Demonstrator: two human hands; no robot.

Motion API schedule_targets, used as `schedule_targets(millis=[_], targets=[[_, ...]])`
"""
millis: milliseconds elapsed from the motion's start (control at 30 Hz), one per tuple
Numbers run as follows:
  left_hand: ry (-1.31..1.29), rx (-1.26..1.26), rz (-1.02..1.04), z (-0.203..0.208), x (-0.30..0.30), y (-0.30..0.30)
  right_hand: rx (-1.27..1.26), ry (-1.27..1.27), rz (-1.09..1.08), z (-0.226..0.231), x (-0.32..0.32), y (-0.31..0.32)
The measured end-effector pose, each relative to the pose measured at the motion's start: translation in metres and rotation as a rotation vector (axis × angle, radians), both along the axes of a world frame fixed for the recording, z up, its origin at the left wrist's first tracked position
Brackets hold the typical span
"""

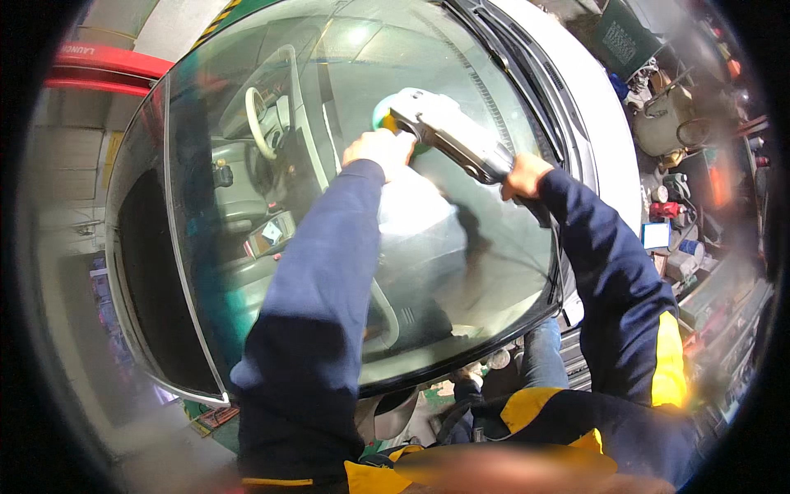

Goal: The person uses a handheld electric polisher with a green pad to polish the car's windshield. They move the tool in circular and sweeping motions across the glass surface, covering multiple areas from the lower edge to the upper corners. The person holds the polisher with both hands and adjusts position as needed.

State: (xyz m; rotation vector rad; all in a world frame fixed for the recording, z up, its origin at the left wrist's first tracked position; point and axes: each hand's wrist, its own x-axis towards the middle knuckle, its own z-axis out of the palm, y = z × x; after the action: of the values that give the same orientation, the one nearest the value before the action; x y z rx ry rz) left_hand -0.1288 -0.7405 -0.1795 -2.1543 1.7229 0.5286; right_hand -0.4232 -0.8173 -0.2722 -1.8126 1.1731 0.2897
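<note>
A white and black power polisher (451,130) rests on the car windshield (428,284), its round pale green and yellow pad (381,114) partly hidden under the head. My left hand (380,153) is closed by the polisher's head, around what looks like its front grip, which the fingers mostly cover. At the dark rear end of the tool, my right hand (527,175) is wrapped around the body. A bright reflection and a shadow lie on the glass below the polisher.
Wipers (510,66) run along the windshield's lower edge beside the white hood (605,107). Through the glass show a steering wheel (259,123) and seats. Cluttered tools and containers (671,189) stand at the right. A red beam (107,69) crosses at upper left.
</note>
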Motion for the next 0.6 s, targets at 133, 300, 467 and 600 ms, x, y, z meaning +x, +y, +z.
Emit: schedule_targets(millis=[133, 300, 467, 600], targets=[[0.162, 0.028, 0.279, -0.014, -0.055, -0.004, 0.183, -0.084, -0.195, -0.001, -0.064, 0.023], [0.118, 0.026, 0.158, -0.001, -0.039, -0.002, 0.171, -0.051, -0.168, 0.003, -0.042, 0.01], [-0.026, -0.098, 0.389, 0.015, 0.014, -0.002, 0.112, -0.096, -0.064, 0.007, 0.032, -0.021], [0.034, -0.04, 0.379, 0.008, 0.007, -0.01, 0.137, -0.085, -0.064, -0.001, 0.022, -0.029]])
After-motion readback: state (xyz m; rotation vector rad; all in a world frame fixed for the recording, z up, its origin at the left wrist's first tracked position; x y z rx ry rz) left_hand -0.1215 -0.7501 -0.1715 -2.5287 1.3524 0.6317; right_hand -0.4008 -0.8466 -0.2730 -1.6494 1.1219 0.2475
